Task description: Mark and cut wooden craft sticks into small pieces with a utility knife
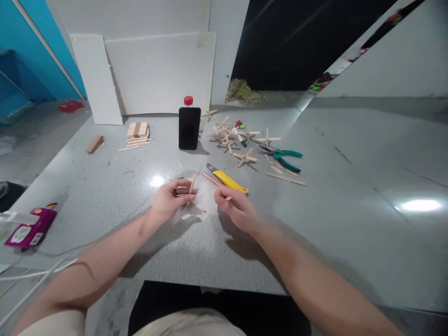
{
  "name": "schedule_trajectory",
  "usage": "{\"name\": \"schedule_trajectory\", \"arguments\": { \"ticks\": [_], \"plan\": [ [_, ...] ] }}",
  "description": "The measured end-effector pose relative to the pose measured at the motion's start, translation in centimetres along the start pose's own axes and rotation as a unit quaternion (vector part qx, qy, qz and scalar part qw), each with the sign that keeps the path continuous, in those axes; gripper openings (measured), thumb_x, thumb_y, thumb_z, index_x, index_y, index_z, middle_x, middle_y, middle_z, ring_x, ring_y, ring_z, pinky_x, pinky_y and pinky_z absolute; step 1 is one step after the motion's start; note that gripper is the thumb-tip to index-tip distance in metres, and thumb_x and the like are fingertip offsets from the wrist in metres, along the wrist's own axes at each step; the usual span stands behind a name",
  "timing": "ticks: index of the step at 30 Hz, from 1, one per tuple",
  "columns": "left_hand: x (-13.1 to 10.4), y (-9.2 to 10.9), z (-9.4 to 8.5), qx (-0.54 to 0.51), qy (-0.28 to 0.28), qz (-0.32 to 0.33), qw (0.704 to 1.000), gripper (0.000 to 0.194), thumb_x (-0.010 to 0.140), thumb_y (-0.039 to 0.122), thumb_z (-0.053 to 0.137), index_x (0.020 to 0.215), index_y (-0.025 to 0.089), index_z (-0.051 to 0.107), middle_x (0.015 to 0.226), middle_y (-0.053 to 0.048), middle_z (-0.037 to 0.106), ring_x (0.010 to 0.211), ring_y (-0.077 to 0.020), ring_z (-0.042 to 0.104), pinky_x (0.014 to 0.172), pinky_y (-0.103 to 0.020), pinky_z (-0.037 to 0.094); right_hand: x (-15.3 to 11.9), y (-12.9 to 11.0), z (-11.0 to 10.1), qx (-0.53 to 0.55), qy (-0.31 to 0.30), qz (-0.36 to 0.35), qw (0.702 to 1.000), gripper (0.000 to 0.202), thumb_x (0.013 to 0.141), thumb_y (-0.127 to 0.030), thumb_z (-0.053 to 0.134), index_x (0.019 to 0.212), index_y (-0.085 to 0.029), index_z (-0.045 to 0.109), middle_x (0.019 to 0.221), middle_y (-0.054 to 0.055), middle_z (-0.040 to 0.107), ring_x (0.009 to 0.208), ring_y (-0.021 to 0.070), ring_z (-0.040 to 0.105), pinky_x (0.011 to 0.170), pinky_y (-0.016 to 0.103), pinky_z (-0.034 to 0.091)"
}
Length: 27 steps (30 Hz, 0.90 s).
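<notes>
My left hand [171, 199] is closed on a wooden craft stick [192, 186], which stands nearly upright between thumb and fingers. Opposite it, my right hand [233, 205] is closed, its fingertips pinched together. A small tan end shows at its fingers; the rest is hidden, so I cannot tell what it is. Just beyond that hand lies a yellow utility knife [229, 181] with its blade extended. A thin pink stick-like thing [209, 178] lies alongside the knife and reaches toward my right fingers. A whitish patch [191, 212] marks the table between my hands.
Crossed craft-stick pieces [227, 135] lie in a heap behind the knife, beside green-handled pliers [282, 156]. A black phone [189, 128] leans against a red-capped bottle [188, 101]. Stacked sticks [137, 130] and a wooden block [94, 144] sit left. A purple box [33, 227] with cables stands near left.
</notes>
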<state>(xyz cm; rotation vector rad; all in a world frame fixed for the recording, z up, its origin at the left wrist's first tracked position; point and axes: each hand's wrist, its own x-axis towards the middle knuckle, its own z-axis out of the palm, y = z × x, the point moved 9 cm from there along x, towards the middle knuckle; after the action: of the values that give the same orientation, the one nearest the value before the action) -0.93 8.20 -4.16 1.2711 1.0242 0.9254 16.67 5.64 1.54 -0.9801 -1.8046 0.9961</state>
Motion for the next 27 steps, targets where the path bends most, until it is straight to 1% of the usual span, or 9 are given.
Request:
{"name": "schedule_trajectory", "arguments": {
  "ticks": [1,3,6,9,12,14,17,21,27],
  "plan": [
    [-0.1,0.0,0.1,-0.005,-0.003,0.0,1.0,0.034,0.097,0.037,0.063,0.123,0.015,0.06,0.117,-0.008,0.064,0.1,-0.0191,0.066,0.085,-0.038,0.059,0.0,0.1,0.1,0.02,0.0,-0.005,1.0,0.04,0.098,-0.052,0.044,0.069,-0.024,0.045,0.064,-0.002,0.044,0.059,0.016,0.043,0.057,0.031,0.042],
    [-0.2,0.0,0.2,-0.017,-0.01,0.001,1.0,0.033,0.097,0.037,0.063,0.122,0.015,0.06,0.116,-0.008,0.065,0.097,-0.0184,0.066,0.083,-0.037,0.059,0.0,0.2,-0.1,0.054,0.02,-0.014,0.998,0.047,0.099,-0.058,0.033,0.07,-0.025,0.047,0.068,0.001,0.05,0.066,0.0187,0.051,0.066,0.035,0.048],
    [-0.3,-0.1,0.3,-0.034,-0.024,0.003,0.999,0.033,0.097,0.037,0.063,0.121,0.015,0.06,0.114,-0.007,0.065,0.096,-0.0178,0.066,0.083,-0.037,0.059,0.0,0.5,-0.6,0.081,0.069,-0.016,0.994,0.049,0.099,-0.063,0.029,0.082,-0.025,0.056,0.085,0.005,0.059,0.084,0.0223,0.059,0.08,0.04,0.051],
    [-0.4,-0.1,0.4,-0.046,-0.035,0.007,0.998,0.033,0.097,0.037,0.063,0.121,0.015,0.061,0.114,-0.007,0.065,0.097,-0.018,0.066,0.084,-0.037,0.059,0.0,0.7,-0.8,0.095,0.094,0.004,0.991,0.041,0.101,-0.059,0.036,0.094,-0.026,0.059,0.076,0.002,0.057,0.071,0.0193,0.059,0.069,0.037,0.052],
    [-0.6,0.0,0.7,-0.053,-0.046,0.011,0.998,0.031,0.097,0.037,0.063,0.119,0.014,0.062,0.114,-0.007,0.065,0.097,-0.0182,0.066,0.085,-0.038,0.059,-0.3,0.5,-0.7,0.103,0.106,0.02,0.989,0.029,0.097,-0.054,0.052,0.098,-0.026,0.061,0.068,-0.002,0.058,0.061,0.0166,0.061,0.062,0.033,0.053],
    [-0.7,0.2,0.9,-0.055,-0.052,0.012,0.997,0.03,0.097,0.037,0.063,0.117,0.014,0.062,0.113,-0.007,0.066,0.097,-0.018,0.066,0.085,-0.038,0.059,-0.6,0.4,-0.7,0.097,0.118,0.026,0.988,0.026,0.092,-0.051,0.063,0.095,-0.026,0.064,0.072,-0.001,0.065,0.065,0.0173,0.066,0.065,0.034,0.056],
    [-1.0,0.4,1.3,-0.06,-0.056,0.012,0.997,0.028,0.097,0.035,0.064,0.115,0.014,0.063,0.111,-0.007,0.067,0.096,-0.0175,0.067,0.085,-0.037,0.059,-1.0,0.3,-0.7,0.075,0.131,0.029,0.988,0.02,0.087,-0.047,0.072,0.089,-0.027,0.069,0.077,0.002,0.072,0.071,0.0204,0.072,0.072,0.038,0.059],
    [-1.1,0.8,1.5,-0.066,-0.051,0.019,0.996,0.027,0.096,0.033,0.066,0.115,0.014,0.063,0.109,-0.006,0.067,0.093,-0.0165,0.067,0.083,-0.036,0.059,-1.2,0.2,-0.6,0.049,0.141,0.025,0.989,0.014,0.087,-0.042,0.074,0.09,-0.028,0.073,0.077,0.002,0.076,0.072,0.0219,0.074,0.073,0.039,0.059],
    [-1.1,0.7,1.3,-0.053,-0.042,0.029,0.997,0.03,0.097,0.036,0.064,0.118,0.014,0.062,0.112,-0.007,0.066,0.097,-0.0179,0.067,0.085,-0.038,0.059,-1.5,-0.1,-0.7,0.034,0.152,0.017,0.988,0.014,0.088,-0.041,0.073,0.092,-0.028,0.074,0.079,0.002,0.077,0.073,0.0211,0.074,0.075,0.039,0.06]
  ]
}}
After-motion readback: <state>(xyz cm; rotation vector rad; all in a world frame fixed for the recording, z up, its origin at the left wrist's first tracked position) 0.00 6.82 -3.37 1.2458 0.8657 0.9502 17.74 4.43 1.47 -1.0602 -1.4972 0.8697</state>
